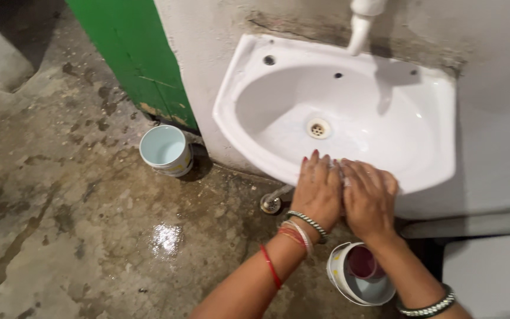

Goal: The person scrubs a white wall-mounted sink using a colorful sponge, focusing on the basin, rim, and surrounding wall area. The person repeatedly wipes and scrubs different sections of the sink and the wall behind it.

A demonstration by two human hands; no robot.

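A white wall-mounted basin (249, 88) hangs on a grey wall, with a drain (318, 128) in its bowl and a white tap (361, 23) above. My left hand (317, 189) and my right hand (368, 195) press side by side on the basin's front rim, fingers pointing into the bowl. A bit of white, perhaps foam or a cloth, shows between the fingers; I cannot tell which. Both wrists carry bangles and red threads.
A white bucket (342, 277) with a dark red mug (364, 263) inside stands on the floor under my arms. Another pale empty bucket (165, 150) sits left of the basin, by a green door (131, 53). The concrete floor has a wet patch (166, 239).
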